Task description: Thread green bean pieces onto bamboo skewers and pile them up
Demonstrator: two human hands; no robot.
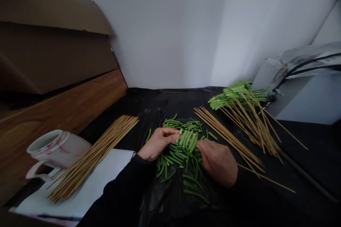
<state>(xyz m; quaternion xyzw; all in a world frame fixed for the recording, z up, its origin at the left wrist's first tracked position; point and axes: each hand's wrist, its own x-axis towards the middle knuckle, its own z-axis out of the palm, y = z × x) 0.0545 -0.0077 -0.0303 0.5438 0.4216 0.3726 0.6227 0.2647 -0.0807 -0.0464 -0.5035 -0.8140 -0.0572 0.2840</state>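
Observation:
Between my hands is a short row of cut green bean pieces point(189, 140), lying side by side as if threaded on a skewer, which itself is mostly hidden. My left hand point(160, 142) pinches a pale-ended bean piece at the row's left end with thumb and forefinger. Closed at the right end of the row, my right hand point(218, 161) grips the skewer end, its fingertips turned away from view. Loose green bean pieces point(173, 158) lie spread beneath and around both hands on the black plastic sheet point(157, 202).
Bamboo skewers point(98, 156) lie bundled on white paper point(114, 165) at left, against a mug point(66, 149) lying tilted. More skewers point(229, 136) lie at right, some crossing below filled bean skewers point(237, 94). A cardboard box point(58, 53) stands left; a white wall point(165, 35) rises behind.

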